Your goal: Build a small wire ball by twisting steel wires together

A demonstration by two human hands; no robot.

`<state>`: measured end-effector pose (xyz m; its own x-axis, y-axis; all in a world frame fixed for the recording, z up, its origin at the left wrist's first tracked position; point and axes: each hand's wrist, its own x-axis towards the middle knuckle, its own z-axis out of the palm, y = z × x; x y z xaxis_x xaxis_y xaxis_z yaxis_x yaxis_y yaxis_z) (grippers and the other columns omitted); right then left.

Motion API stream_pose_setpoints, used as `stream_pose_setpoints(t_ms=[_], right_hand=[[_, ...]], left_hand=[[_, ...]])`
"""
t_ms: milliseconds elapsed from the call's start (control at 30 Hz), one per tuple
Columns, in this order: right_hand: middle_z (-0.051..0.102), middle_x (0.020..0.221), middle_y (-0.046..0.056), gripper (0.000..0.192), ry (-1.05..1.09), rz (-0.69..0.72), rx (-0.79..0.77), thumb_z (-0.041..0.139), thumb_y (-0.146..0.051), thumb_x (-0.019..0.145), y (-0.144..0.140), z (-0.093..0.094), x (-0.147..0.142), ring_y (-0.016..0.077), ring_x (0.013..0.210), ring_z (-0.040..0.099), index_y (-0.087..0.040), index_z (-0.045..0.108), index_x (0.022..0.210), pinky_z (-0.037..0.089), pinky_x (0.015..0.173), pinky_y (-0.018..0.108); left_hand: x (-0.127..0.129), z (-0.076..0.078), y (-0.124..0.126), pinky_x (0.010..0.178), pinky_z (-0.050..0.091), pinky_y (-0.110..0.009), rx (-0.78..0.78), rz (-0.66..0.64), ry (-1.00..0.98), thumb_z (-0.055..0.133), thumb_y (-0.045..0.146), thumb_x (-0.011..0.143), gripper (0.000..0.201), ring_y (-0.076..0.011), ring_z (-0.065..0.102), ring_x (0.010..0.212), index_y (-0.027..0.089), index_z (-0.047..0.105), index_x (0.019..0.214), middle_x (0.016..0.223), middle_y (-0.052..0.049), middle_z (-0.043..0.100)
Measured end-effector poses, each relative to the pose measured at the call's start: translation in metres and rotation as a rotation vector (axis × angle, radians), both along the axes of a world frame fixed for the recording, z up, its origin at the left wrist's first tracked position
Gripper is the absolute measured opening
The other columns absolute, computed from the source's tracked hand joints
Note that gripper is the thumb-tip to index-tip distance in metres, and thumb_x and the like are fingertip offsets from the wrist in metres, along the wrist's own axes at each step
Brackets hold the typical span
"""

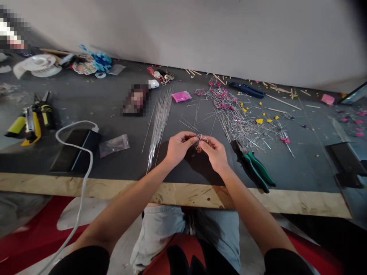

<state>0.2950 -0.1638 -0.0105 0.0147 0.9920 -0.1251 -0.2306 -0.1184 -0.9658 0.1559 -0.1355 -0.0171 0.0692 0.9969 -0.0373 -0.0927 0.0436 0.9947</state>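
Both hands pinch one small bent wire piece (201, 140) between them, just above the dark table mat (183, 164): left hand (178, 146) has thumb and fingertips closed on its left end, right hand (214, 153) has fingers curled shut on its right end, the two hands almost touching. Wire detail too small to make out beyond a loop shape. Just left of the left hand, a bundle of straight wires (159, 120) lies fanned toward the wall. Just right of the right hand, green-handled pliers (254, 166) lie flat on the mat. Behind them, a tangled heap of wires with pink beads (233, 110), yellow bits scattered near it. Pink packet (181, 96) behind the bundle. Farther left, a clear plastic bag (114, 145), a white cable (83, 168) over a dark flat device (76, 151), yellow tool (30, 122) at the left edge. Wooden table edge (177, 193) runs below the forearms.
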Motion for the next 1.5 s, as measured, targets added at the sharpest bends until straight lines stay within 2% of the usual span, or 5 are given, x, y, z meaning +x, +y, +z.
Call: stream_pose_setpoints(t_ms=[433,800,967,1167,1500], right_hand=[[0.068,0.09,0.002,0.027,-0.081,-0.111,0.025,0.067,-0.041,0.071,-0.003,-0.006,-0.006,0.0166,0.077,0.061,-0.023,0.071,0.091,0.053,0.063,0.03],[0.067,0.089,0.001,0.022,-0.191,-0.101,0.078,0.064,-0.038,0.076,-0.005,-0.003,-0.005,0.015,0.072,0.061,-0.024,0.071,0.091,0.052,0.066,0.03],[0.066,0.087,0.001,0.021,-0.203,-0.08,0.092,0.064,-0.038,0.076,-0.005,-0.005,-0.004,0.0147,0.072,0.061,-0.024,0.071,0.089,0.051,0.066,0.029],[0.065,0.073,-0.001,0.02,-0.162,-0.076,0.022,0.064,-0.038,0.076,-0.005,-0.002,-0.006,0.0134,0.063,0.059,-0.021,0.068,0.085,0.05,0.062,0.029],[0.063,0.063,-0.004,0.024,-0.106,-0.093,0.043,0.07,-0.037,0.071,-0.002,-0.011,-0.002,0.0091,0.051,0.052,-0.02,0.053,0.075,0.041,0.051,0.024]], left_hand=[[0.002,0.003,-0.01,0.075,0.052,-0.03,0.196,0.071,0.3,0.062,0.034,0.079,0.019,-0.0163,0.066,0.079,0.021,0.071,0.09,0.088,-0.004,0.072],[0.002,0.001,-0.009,0.08,0.049,-0.031,0.205,0.002,0.326,0.055,0.031,0.083,0.02,-0.0169,0.064,0.086,0.022,0.069,0.095,0.094,-0.004,0.071],[0.005,-0.002,-0.008,0.082,0.049,-0.03,0.103,-0.044,0.167,0.056,0.03,0.082,0.019,-0.0155,0.063,0.083,0.019,0.067,0.093,0.09,-0.003,0.07],[0.008,-0.002,-0.007,0.065,0.049,-0.025,-0.062,-0.141,-0.165,0.059,0.028,0.08,0.016,-0.0113,0.057,0.067,0.016,0.063,0.091,0.075,-0.001,0.063],[0.006,0.005,-0.005,0.07,0.044,-0.026,-0.178,-0.322,-0.38,0.055,0.022,0.083,0.01,-0.0107,0.055,0.066,0.015,0.061,0.087,0.073,-0.001,0.06]])
